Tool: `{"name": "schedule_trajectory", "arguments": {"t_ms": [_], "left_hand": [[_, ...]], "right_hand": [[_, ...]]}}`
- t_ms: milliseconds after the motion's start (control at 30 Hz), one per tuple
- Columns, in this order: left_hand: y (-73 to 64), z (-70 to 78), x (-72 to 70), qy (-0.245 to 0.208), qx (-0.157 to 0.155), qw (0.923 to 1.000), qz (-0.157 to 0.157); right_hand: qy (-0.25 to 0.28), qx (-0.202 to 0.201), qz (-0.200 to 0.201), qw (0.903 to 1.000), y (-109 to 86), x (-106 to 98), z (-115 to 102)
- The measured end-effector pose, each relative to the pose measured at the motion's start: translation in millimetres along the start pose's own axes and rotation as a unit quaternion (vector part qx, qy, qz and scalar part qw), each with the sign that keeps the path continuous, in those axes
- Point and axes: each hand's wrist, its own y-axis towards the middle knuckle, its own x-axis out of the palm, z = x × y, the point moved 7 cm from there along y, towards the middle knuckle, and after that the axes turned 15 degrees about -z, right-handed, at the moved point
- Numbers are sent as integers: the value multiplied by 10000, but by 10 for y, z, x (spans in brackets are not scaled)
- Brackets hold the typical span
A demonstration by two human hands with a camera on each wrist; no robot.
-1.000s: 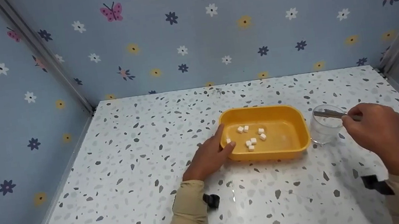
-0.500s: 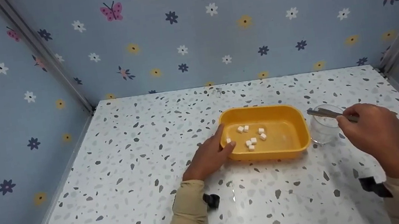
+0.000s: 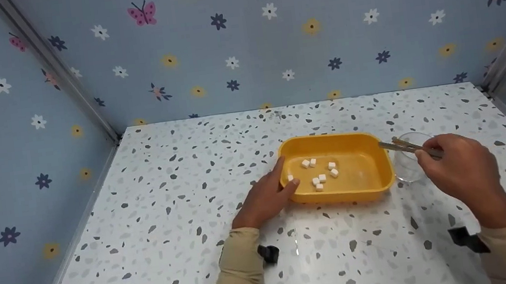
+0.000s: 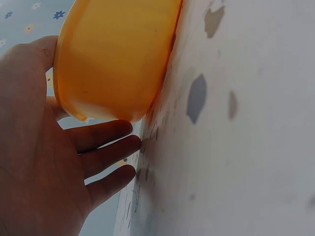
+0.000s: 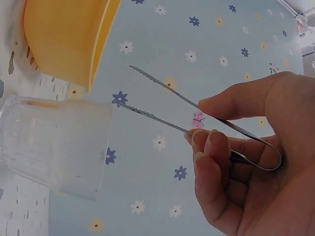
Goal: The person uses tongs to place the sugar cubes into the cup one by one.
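Shifted leftward since the earlier frame, the right hand [image 3: 463,169] pinches silver metal tongs [image 5: 236,127], tips spread, above a clear tumbler [image 3: 408,172] a low swing could topple; the left hand [image 3: 265,199] apparently grips a yellow plastic tray [image 3: 339,195] holding small white cubes [image 3: 331,165].

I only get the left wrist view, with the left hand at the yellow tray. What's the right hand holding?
Observer: The right hand holds metal tongs.
Operator: Do they grip anything?
Observer: No, the right wrist view shows them open, with nothing between their arms.
Operator: And what's inside the tray?
Observer: Small white cubes, scattered on its floor, in the head view.
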Motion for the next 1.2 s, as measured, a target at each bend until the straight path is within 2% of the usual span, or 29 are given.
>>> {"name": "schedule_trajectory", "arguments": {"t_ms": [400,967,1200], "left_hand": [[11,-8,12,-2,-29,10000,-16],[1,8,9,-16,4,10000,6],[-4,2,12,-43,-64,10000,-3]], "right_hand": [[81,-98,-151,9998,8,102,-83],[84,-553,-196,9982,3,268,-235],[56,-515,-365,9980,20,346,-265]]}}
